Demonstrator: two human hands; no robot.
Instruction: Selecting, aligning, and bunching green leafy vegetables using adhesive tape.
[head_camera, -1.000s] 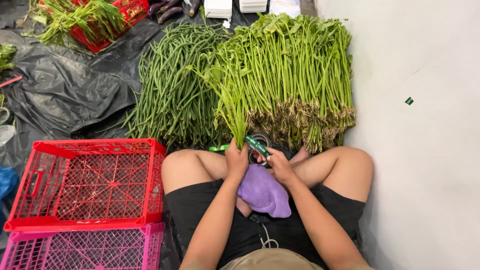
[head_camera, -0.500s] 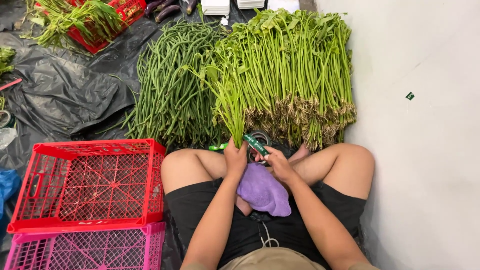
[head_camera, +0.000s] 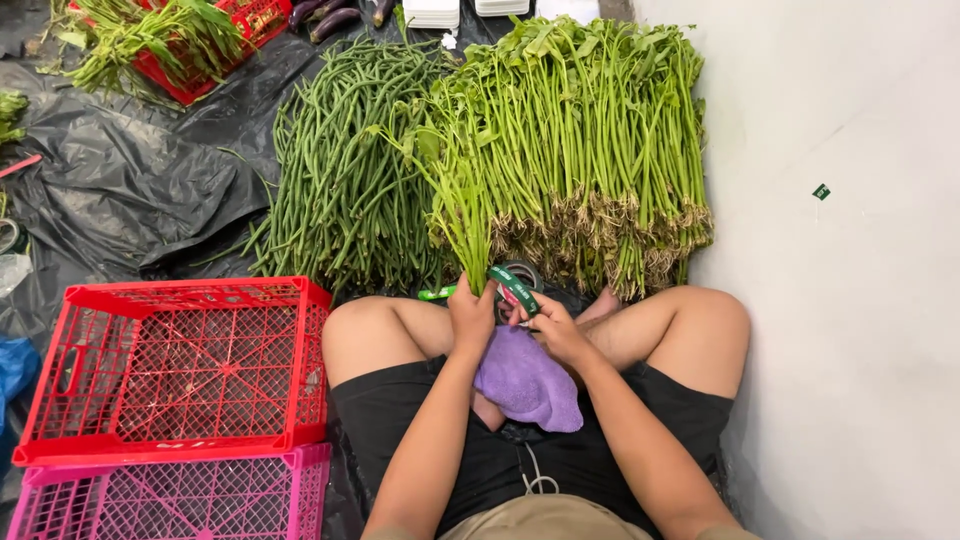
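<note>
My left hand (head_camera: 471, 316) grips a small bunch of leafy green stalks (head_camera: 458, 205) near its root end, holding it upright over my lap. My right hand (head_camera: 548, 325) pinches a strip of green tape (head_camera: 516, 289) pulled across the base of the bunch. A tape roll (head_camera: 520, 274) lies on the ground just beyond my hands. A purple cloth (head_camera: 526, 381) rests on my lap under both hands. I sit cross-legged on the floor.
A large pile of the same green stalks (head_camera: 585, 150) lies ahead, a heap of long beans (head_camera: 345, 170) to its left. An empty red crate (head_camera: 170, 365) and a pink crate (head_camera: 170, 500) stand at my left. White wall (head_camera: 840, 250) at right; black plastic sheet (head_camera: 120, 190) covers the floor.
Hardly any movement: both hands stay at the base of the bunch, the right hand shifting the green tape slightly.
</note>
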